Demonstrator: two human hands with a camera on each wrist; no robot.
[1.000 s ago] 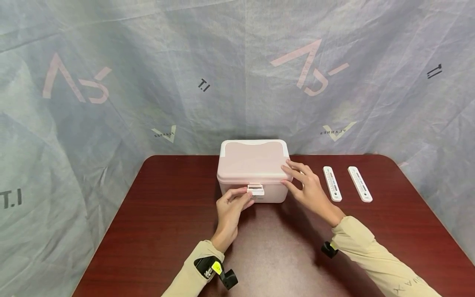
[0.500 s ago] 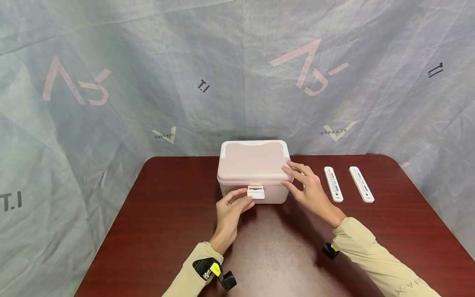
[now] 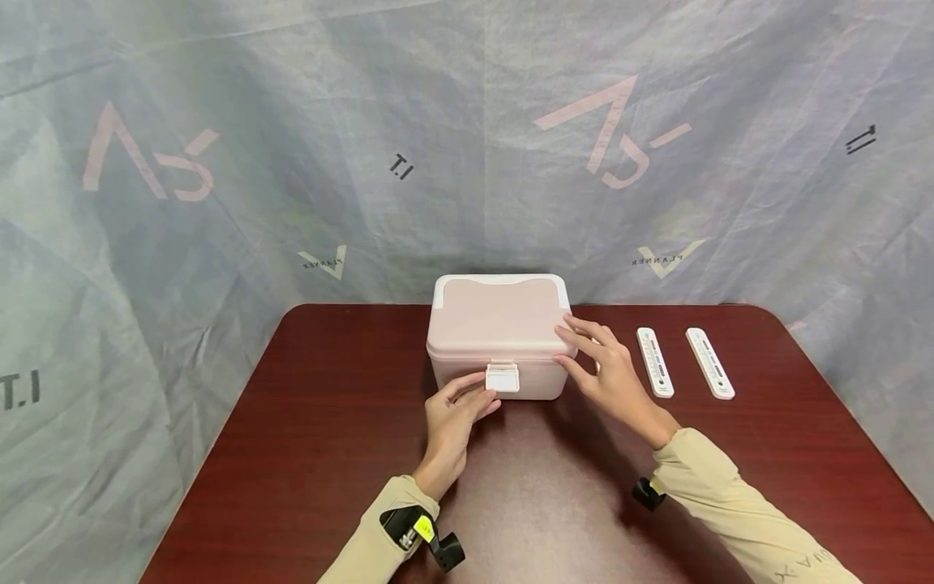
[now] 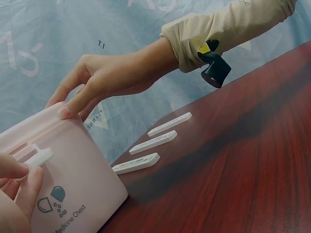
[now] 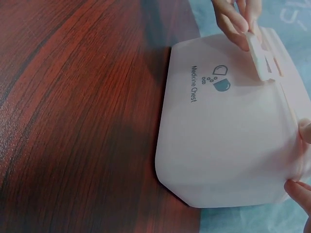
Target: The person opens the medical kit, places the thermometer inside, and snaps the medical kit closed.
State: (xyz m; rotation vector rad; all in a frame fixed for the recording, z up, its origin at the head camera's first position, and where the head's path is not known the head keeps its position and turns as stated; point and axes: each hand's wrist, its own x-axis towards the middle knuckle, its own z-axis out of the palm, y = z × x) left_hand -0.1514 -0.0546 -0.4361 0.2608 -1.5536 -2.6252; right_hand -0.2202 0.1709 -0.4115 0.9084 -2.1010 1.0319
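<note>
A pale pink medicine chest (image 3: 499, 316) with a closed lid stands at the back middle of the table. My left hand (image 3: 448, 418) pinches its white front latch (image 3: 502, 380) between thumb and fingers; the left wrist view shows the latch (image 4: 39, 158) tilted out from the front wall. At the right front corner of the lid, my right hand (image 3: 601, 365) holds on, thumb (image 4: 68, 111) on the front rim and fingers over the side. "Medicine Chest" and a capsule print (image 5: 216, 80) show on the front face. The inside of the chest is hidden.
White thermometer-like strips lie right of the chest: one near (image 3: 655, 362) and one farther out (image 3: 710, 363). A third strip (image 4: 138, 163) shows in the left wrist view, mostly behind my hand from above. A grey fabric backdrop (image 3: 467, 162) rises behind the dark red table (image 3: 328, 422).
The latch flap has swung slightly, showing more of its white face, with my left fingers still at it. My right hand has stayed at the lid corner.
</note>
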